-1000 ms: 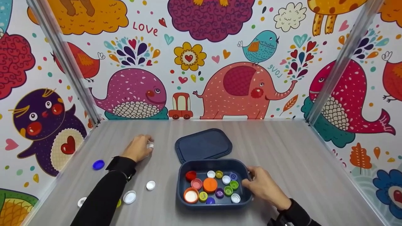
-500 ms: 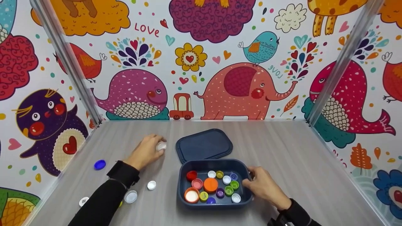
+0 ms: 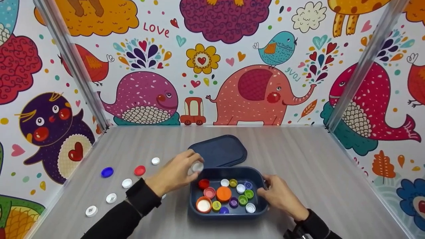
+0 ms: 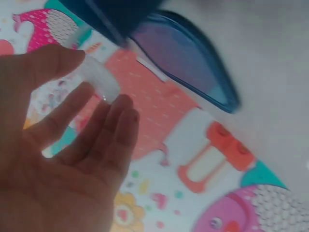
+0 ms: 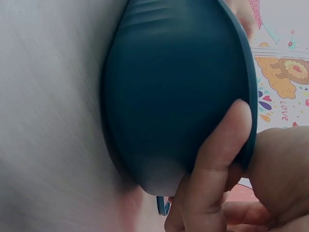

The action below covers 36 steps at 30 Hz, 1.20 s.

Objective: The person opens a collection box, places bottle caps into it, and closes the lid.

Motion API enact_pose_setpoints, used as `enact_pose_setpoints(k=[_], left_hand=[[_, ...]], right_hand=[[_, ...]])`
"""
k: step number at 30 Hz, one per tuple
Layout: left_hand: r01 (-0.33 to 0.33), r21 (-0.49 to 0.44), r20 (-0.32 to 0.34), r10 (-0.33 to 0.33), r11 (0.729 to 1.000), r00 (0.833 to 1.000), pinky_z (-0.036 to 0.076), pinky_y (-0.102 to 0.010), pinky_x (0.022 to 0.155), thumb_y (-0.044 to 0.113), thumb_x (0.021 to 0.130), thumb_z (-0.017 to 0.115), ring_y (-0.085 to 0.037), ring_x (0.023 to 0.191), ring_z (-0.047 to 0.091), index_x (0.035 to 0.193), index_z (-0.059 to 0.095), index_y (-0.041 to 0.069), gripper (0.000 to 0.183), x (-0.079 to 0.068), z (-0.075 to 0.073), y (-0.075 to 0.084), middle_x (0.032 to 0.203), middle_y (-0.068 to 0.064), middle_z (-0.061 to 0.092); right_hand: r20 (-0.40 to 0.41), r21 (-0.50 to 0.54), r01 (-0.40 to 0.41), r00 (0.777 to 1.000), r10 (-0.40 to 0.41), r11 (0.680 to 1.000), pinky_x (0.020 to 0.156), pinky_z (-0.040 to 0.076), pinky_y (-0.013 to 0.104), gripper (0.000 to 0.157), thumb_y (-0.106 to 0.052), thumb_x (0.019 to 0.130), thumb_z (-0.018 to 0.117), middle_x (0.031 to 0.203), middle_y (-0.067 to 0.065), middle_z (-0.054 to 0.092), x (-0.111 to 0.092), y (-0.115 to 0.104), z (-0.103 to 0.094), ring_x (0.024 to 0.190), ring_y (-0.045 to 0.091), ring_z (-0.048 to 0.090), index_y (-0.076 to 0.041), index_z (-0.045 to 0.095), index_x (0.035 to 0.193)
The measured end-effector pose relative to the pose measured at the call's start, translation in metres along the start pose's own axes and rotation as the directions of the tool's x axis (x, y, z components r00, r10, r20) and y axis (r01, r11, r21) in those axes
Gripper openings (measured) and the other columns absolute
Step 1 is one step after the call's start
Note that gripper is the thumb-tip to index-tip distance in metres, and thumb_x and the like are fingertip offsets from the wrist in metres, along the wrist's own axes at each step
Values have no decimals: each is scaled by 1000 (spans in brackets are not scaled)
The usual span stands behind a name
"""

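Observation:
My left hand [image 3: 174, 174] pinches a translucent whitish bottle cap [image 3: 198, 166] between thumb and fingertips, at the back left corner of a dark blue box [image 3: 229, 216]. In the left wrist view the cap [image 4: 101, 79] sits edge-on between thumb and fingers. Inside the box lie several bottle caps, among them a large orange cap [image 3: 223, 194], a red cap [image 3: 204, 184] and a purple cap [image 3: 233, 201]. The box's right rim is gripped by my right hand [image 3: 284, 197], with the thumb over the edge; the right wrist view shows fingers against the outer wall [image 5: 178, 96].
Behind the box lies its dark blue lid [image 3: 220, 151], partly overlapped by the left hand. Loose caps are scattered on the left of the table: a blue cap [image 3: 107, 172], a red cap [image 3: 139, 170] and several white ones [image 3: 127, 183]. Patterned panels enclose the table.
My left hand has carried the translucent cap rightward across the table to the box's back left corner, uncovering red and white caps on the left. The right hand stays on the box rim.

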<state>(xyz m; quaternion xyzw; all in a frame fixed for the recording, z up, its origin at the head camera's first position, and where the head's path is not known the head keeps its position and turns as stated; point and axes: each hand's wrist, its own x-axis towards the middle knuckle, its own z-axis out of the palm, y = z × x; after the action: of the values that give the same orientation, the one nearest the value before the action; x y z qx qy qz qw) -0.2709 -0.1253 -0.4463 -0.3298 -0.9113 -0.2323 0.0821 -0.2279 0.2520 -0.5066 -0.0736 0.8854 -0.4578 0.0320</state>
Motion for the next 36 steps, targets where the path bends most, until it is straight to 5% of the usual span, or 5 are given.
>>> enact_pose_setpoints(k=[10,18,25,31,36], left_hand=[[-99,-49,147,105,994,983,70,-41,103,10,101,89,-23,112,70,129,81,8,29,3,11,39,124,-13,75],[-182,-51,319,188,982,929,64,-23,98,16,104,88,-6,110,69,136,81,13,33,9,31,66,127,-4,77],[-303,-42,338,299,952,892,55,-10,85,18,105,88,-1,99,65,131,79,12,28,14,44,80,125,-3,76],[-337,15,323,315,941,893,60,-15,93,23,106,87,-4,106,67,133,77,13,30,13,49,80,130,-4,76],[-304,37,317,277,952,907,63,-20,99,27,109,85,-6,110,68,140,77,14,35,12,48,77,131,-4,75]], right_hand=[[-3,-1,42,999,-42,999,66,46,21,35,0,85,76,84,-2,66,1,2,-1,77,13,61,-1,83,119],[-9,-8,33,999,-33,999,66,49,21,31,2,85,76,83,0,66,0,2,-2,76,13,62,0,82,115],[-10,-20,38,999,-39,999,66,47,21,30,2,85,75,82,-1,64,0,2,-1,75,13,60,0,82,114],[-7,-16,38,999,-38,999,66,47,21,31,3,84,75,82,-2,64,0,1,-1,75,12,60,-1,83,114],[1,-3,43,999,-43,999,65,48,21,32,1,84,75,83,-2,65,0,1,0,75,12,61,-3,83,115]])
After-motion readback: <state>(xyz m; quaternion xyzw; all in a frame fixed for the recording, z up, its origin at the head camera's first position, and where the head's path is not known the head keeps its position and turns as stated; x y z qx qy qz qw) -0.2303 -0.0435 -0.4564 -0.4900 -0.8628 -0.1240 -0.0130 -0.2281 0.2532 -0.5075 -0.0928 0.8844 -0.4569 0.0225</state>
